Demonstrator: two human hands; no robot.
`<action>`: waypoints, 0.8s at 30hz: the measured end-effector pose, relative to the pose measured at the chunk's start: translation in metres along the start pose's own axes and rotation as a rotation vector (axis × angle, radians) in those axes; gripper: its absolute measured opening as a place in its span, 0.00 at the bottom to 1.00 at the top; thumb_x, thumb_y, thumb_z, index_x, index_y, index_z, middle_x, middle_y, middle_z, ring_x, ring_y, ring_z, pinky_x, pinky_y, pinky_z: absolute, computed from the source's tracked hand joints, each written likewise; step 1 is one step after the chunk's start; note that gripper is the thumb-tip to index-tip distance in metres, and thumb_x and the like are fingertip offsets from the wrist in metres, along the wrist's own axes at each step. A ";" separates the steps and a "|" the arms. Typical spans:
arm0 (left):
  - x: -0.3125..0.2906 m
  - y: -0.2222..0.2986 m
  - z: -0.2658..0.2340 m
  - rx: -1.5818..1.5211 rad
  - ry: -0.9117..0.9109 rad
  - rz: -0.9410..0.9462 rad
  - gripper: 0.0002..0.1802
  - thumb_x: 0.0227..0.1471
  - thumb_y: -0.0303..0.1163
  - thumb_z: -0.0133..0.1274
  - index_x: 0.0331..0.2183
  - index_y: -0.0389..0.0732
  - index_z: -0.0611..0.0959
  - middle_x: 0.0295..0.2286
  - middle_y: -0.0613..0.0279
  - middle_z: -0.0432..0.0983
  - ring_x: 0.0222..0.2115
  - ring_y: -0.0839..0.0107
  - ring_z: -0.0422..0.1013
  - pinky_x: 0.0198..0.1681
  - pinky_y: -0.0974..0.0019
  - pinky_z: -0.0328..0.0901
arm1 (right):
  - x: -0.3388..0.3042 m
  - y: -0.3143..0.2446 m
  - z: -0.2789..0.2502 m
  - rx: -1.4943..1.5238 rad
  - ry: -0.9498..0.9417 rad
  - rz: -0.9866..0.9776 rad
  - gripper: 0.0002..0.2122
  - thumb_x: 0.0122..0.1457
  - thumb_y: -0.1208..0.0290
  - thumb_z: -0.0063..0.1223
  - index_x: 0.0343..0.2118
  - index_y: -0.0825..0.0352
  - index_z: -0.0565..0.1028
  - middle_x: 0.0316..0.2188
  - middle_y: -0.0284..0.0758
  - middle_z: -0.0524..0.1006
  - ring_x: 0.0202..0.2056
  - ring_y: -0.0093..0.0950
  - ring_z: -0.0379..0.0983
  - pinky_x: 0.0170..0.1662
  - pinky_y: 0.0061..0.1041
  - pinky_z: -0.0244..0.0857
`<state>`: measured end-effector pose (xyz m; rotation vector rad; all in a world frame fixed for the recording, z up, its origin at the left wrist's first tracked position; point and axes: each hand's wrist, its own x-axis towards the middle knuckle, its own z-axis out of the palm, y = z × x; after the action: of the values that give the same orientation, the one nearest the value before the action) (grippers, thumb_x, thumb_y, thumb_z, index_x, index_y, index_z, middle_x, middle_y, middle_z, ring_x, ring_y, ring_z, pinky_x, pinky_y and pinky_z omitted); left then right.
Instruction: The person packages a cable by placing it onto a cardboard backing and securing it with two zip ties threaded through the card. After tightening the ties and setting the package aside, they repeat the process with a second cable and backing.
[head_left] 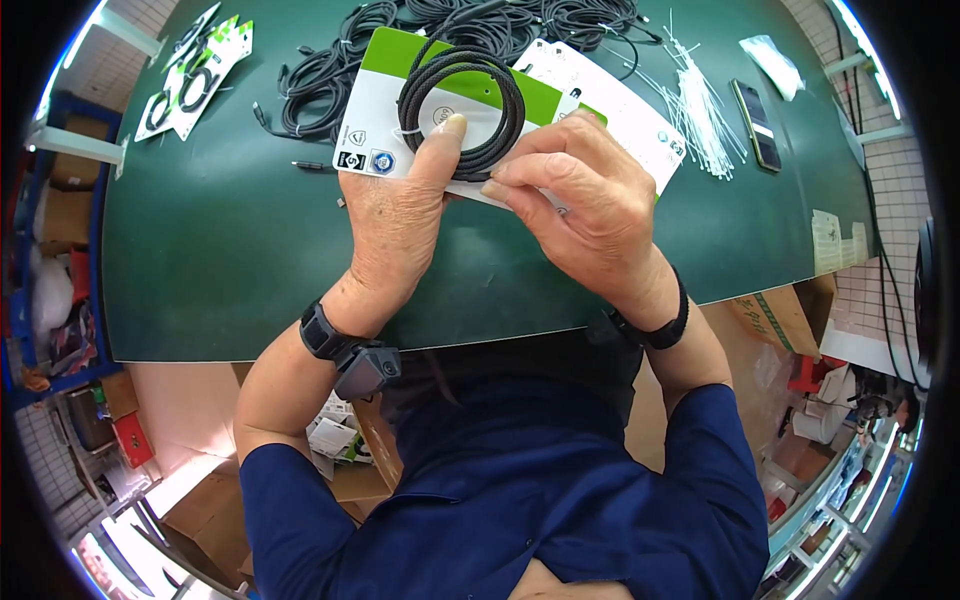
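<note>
A black braided cable lies coiled on a green and white backing card. My left hand grips the card and coil together, its thumb pressed on the coil's inner edge. A white tie shows at the coil's left side. My right hand is at the coil's lower right, thumb and forefinger pinched together. What those fingertips hold, if anything, is too small to make out. Behind the right hand, more white and green cards lie on the table.
The green table carries a heap of black coiled cables at the back. Carded cables lie at the far left. To the right are white cable ties, a phone and a clear plastic bag. Cardboard boxes stand below.
</note>
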<state>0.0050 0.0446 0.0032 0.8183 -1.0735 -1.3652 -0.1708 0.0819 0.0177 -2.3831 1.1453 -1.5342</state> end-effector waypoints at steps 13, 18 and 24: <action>-0.002 -0.011 -0.001 -0.068 0.024 0.075 0.18 0.58 0.20 0.60 0.50 0.34 0.78 0.41 0.64 0.80 0.40 0.78 0.76 0.42 0.72 0.73 | -0.004 -0.004 0.020 -0.213 -0.031 -0.146 0.13 0.42 0.81 0.75 0.32 0.66 0.82 0.28 0.33 0.77 0.27 0.30 0.75 0.27 0.29 0.68; -0.008 -0.014 -0.001 -0.087 0.042 0.042 0.19 0.58 0.20 0.61 0.51 0.34 0.78 0.41 0.64 0.80 0.39 0.78 0.76 0.41 0.73 0.73 | -0.005 -0.006 0.024 -0.271 -0.047 -0.172 0.13 0.43 0.79 0.75 0.31 0.67 0.80 0.28 0.33 0.76 0.27 0.31 0.74 0.27 0.30 0.68; -0.009 -0.013 0.001 -0.109 0.058 0.008 0.19 0.58 0.20 0.61 0.51 0.34 0.77 0.41 0.64 0.79 0.39 0.78 0.75 0.40 0.74 0.72 | -0.005 -0.004 0.031 -0.394 -0.047 -0.200 0.13 0.46 0.77 0.73 0.30 0.68 0.76 0.28 0.34 0.74 0.27 0.33 0.73 0.27 0.31 0.67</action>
<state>0.0007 0.0525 -0.0099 0.7678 -0.9481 -1.3731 -0.1444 0.0785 0.0009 -2.8479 1.3414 -1.4028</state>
